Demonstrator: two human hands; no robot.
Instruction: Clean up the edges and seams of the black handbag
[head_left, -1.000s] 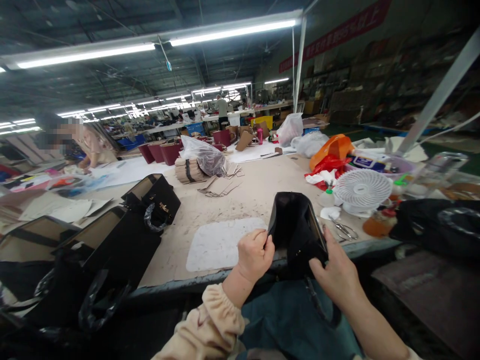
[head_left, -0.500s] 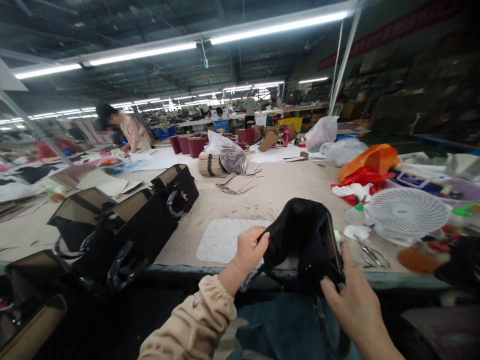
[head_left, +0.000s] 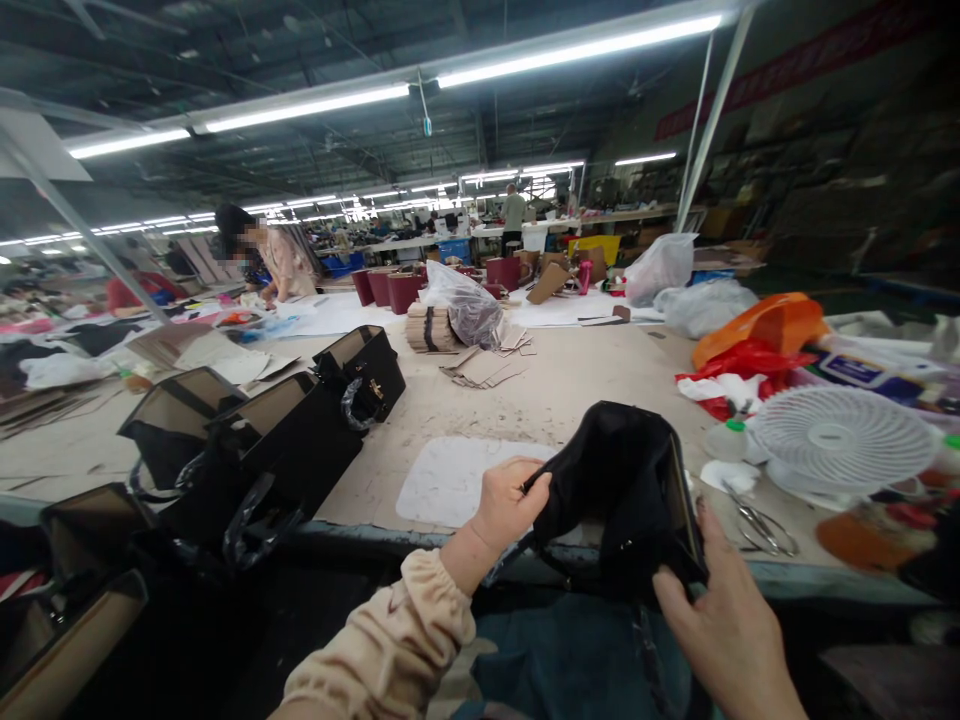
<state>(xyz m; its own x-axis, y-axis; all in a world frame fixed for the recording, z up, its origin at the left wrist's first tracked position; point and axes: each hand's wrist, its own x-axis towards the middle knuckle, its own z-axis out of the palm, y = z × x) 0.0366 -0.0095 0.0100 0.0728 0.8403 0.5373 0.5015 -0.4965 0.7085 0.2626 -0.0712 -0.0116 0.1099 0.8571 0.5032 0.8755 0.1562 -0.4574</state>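
Observation:
Between my two hands a black handbag [head_left: 611, 470] is held tilted at the table's front edge, its mouth facing me and its dark lining showing. My left hand [head_left: 511, 512] is closed on the left rim, thumb and fingers pinching it. Gripping the right side is my right hand [head_left: 724, 600], thumb at the inside edge and fingers round the outer panel. Straps hang below the bag. To the left, several black handbags [head_left: 296, 450] stand on the table with plastic-wrapped handles, and more bags [head_left: 90, 590] sit lower at the near left.
A white sheet [head_left: 442, 480] lies behind my left hand. Scissors [head_left: 761, 525], a white fan [head_left: 840, 440] and an orange bag [head_left: 761, 330] are on the right. A bundle of card pieces [head_left: 431, 328] stands farther back. A person [head_left: 281, 260] bends over the table at far left.
The whole view has shifted slightly, so everything sits a little farther right. Both hands keep the same hold on the handbag.

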